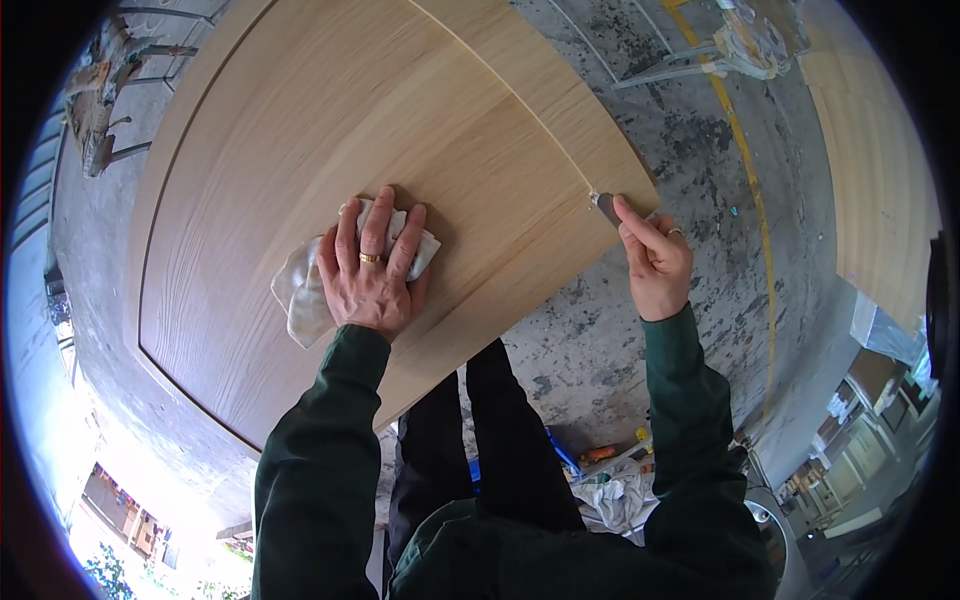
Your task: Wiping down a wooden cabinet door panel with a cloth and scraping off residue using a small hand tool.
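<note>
A large wood-grain panel (480,170), which looks like a door, lies in front of me with a grooved line running round inside its edge. Under my left hand (375,270) is a crumpled white cloth (305,295), pressed flat against the panel, fingers bent over its folds. My right hand (658,260) is at the panel's right edge. Between thumb and fingers it pinches a small dark flat scraper (606,208), whose tip touches the end of the right-hand groove. Pale bits sit at that tip. The rest of the scraper is hidden by my fingers.
Metal stands with torn wrapping (755,45) are on the stained concrete floor (560,350), far right and far left. Another wooden panel (870,150) is at the right. By my legs lie rags (615,495) and tools; a white bucket (785,540) stands lower right.
</note>
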`<state>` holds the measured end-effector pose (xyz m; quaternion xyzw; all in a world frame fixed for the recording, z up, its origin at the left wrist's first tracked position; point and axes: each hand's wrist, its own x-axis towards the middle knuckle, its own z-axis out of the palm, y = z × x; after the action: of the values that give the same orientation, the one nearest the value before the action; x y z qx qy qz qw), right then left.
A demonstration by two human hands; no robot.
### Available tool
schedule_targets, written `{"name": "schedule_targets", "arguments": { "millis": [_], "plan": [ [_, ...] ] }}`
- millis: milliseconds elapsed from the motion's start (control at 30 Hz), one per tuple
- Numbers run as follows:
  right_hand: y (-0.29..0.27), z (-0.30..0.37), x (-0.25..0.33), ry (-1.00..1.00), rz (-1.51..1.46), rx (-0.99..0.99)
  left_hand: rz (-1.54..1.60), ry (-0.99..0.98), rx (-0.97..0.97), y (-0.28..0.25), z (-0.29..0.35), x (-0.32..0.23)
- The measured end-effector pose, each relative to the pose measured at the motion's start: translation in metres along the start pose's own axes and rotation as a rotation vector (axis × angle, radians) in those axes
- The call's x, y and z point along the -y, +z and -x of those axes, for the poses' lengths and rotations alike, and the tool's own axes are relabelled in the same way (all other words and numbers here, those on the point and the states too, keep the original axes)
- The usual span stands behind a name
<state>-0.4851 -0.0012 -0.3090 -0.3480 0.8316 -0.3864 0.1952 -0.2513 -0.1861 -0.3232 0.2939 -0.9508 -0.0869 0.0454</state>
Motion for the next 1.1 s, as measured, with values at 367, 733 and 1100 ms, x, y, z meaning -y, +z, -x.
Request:
{"name": "schedule_targets", "arguments": {
  "millis": [367,733,1100],
  "plan": [
    [-0.014,-0.005,0.012,0.000,0.020,0.022,0.007,0.000,0.004,0.002,-0.001,0.000],
    [-0.031,-0.054,0.076,-0.211,0.654,0.322,-0.013,-0.008,0.001,0.003,0.000,-0.001],
    [-0.020,-0.055,0.086,-0.333,0.876,0.440,0.005,-0.007,-0.016,0.001,-0.002,0.002]
  ]
}}
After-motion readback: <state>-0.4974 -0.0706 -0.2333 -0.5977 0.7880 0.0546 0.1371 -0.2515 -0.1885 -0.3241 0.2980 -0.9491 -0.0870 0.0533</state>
